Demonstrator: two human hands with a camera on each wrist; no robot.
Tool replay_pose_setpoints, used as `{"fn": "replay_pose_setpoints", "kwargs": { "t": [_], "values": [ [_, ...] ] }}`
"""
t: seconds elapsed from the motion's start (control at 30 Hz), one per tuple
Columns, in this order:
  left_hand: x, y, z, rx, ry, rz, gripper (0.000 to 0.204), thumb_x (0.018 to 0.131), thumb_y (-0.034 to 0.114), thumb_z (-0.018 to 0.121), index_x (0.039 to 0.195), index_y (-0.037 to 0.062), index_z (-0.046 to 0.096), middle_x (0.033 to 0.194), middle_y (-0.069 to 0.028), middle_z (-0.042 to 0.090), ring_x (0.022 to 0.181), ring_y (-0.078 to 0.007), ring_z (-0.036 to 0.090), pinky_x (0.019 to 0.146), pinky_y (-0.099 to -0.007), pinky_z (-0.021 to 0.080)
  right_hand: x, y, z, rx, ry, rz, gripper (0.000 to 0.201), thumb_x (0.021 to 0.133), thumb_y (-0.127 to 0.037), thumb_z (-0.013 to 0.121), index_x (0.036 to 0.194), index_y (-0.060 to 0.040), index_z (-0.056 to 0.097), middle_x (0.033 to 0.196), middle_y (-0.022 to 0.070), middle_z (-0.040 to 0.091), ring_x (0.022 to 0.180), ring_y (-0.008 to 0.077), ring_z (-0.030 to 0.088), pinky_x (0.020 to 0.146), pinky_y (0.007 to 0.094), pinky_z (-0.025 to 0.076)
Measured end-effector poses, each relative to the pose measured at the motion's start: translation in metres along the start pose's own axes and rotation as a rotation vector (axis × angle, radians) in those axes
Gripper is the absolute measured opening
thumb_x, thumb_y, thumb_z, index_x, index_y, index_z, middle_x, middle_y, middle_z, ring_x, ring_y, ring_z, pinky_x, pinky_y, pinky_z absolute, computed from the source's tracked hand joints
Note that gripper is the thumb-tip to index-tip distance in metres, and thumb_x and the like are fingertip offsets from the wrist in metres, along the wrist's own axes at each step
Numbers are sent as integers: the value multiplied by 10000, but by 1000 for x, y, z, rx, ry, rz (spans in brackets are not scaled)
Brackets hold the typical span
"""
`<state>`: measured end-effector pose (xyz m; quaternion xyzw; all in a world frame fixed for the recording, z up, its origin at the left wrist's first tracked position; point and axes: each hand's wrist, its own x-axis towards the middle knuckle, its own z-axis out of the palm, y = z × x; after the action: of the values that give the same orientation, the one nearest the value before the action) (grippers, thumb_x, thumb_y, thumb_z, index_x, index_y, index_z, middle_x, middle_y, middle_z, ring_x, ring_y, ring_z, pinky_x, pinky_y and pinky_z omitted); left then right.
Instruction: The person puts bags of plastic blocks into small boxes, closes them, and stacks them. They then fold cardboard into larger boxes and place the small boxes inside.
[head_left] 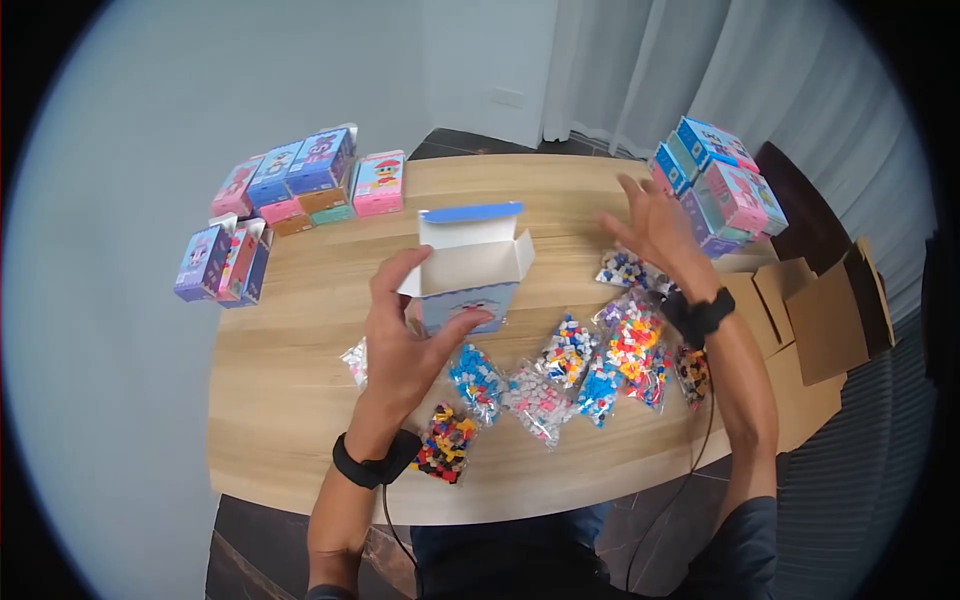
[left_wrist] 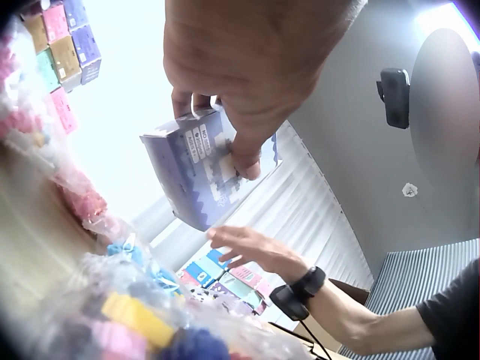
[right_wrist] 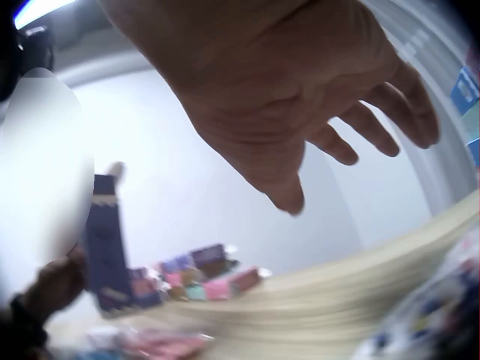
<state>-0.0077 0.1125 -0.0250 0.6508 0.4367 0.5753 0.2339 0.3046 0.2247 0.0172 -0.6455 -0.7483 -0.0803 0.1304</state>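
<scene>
My left hand [head_left: 398, 330] holds a small blue and white cardboard box [head_left: 455, 303] above the table, thumb across its printed front and fingers on its side. The box's top flaps stand up and its white inside shows. In the left wrist view the thumb presses the box's printed face [left_wrist: 214, 169]. My right hand [head_left: 655, 230] hovers at the right with fingers spread and nothing in it, as the right wrist view also shows. Close below that hand lies a clear bag of blue, white and dark small bricks [head_left: 620, 268].
Several brick bags lie across the table [head_left: 290, 400], among them a red-yellow one [head_left: 635, 340], a blue one [head_left: 477, 382] and a pink-white one [head_left: 538, 402]. Printed boxes stand stacked at far left [head_left: 320, 165] and far right [head_left: 735, 195]. An open brown carton [head_left: 825, 320] sits at right.
</scene>
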Motion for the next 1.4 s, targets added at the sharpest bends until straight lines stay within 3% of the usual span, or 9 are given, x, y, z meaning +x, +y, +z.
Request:
{"fn": "replay_pose_setpoints", "kwargs": {
  "t": [0.13, 0.4, 0.63, 0.83, 0.9, 1.0, 1.07, 1.2, 1.4],
  "values": [
    [1, -14, 1, 117, -3, 218, 818, 747, 74, 930, 1410, 43, 453, 1329, -177, 564, 1118, -291, 668, 884, -380, 588, 15, 61, 49, -54, -375, 66, 633, 835, -487, 755, 1233, 2, 691, 1176, 264, 693, 1187, 415, 630, 993, 487, 517],
    [1, -12, 2, -156, -87, -132, 862, 754, 66, 923, 1449, 87, 413, 1007, -126, 689, 951, -190, 684, 833, -361, 572, -5, 32, 2, 1024, 168, 137, 215, 881, -150, 755, 1068, -67, 688, 1270, 177, 659, 1199, 286, 638, 1022, 419, 498],
    [-7, -9, 8, -194, -213, -124, 865, 765, 88, 927, 1459, 94, 411, 861, -34, 574, 733, -110, 518, 653, -266, 464, -52, -84, -82, 943, 116, -754, 434, 907, -35, 742, 1292, -44, 543, 1295, 167, 650, 1167, 288, 665, 970, 396, 537],
    [-6, -7, 5, -286, -251, -169, 880, 790, 59, 905, 1489, 93, 372, 972, -66, 609, 754, -91, 552, 645, -252, 472, -40, -90, -104, 705, -133, -527, 477, 850, -65, 793, 1276, -53, 577, 1179, 106, 693, 1055, 331, 679, 826, 420, 550],
    [-5, -4, 6, -421, -296, -217, 949, 771, -86, 859, 1509, 60, 280, 1412, -173, 484, 1258, -261, 605, 1016, -399, 581, -38, -91, -103, 692, -115, -544, 473, 856, -84, 794, 1277, -54, 582, 1195, 107, 686, 1052, 339, 674, 815, 425, 548],
    [-5, 3, 7, -492, -246, -164, 1012, 758, -94, 863, 1540, 64, 241, 1427, -187, 474, 1292, -272, 576, 1037, -414, 565, -38, -94, -98, 915, -209, -457, 429, 869, -144, 793, 1251, -57, 619, 1305, 145, 625, 1111, 345, 657, 839, 430, 550],
    [-2, 2, 5, -504, -219, -131, 1045, 750, -99, 865, 1555, 66, 218, 1430, -191, 471, 1304, -278, 565, 1043, -418, 559, -40, -94, -90, 547, 170, -664, 393, 883, -184, 793, 1234, -60, 665, 1395, 163, 572, 1155, 323, 649, 867, 431, 556],
    [2, 2, 7, -566, -128, -36, 1130, 734, -111, 868, 1592, 69, 155, 1421, -195, 475, 1304, -292, 563, 1045, -424, 553, -45, -88, -74, 390, 166, -801, 394, 922, -243, 768, 1265, -67, 687, 1456, 167, 549, 1171, 324, 650, 937, 424, 536],
    [-3, 1, 4, -600, -194, 31, 872, 779, -120, 833, 1485, 42, 347, 1354, -148, 487, 1255, -237, 598, 1063, -378, 544, -49, -84, -60, 1048, -431, -407, 397, 998, -252, 700, 1362, -100, 658, 1403, 109, 634, 1137, 178, 658, 932, 346, 536]
  ]
}}
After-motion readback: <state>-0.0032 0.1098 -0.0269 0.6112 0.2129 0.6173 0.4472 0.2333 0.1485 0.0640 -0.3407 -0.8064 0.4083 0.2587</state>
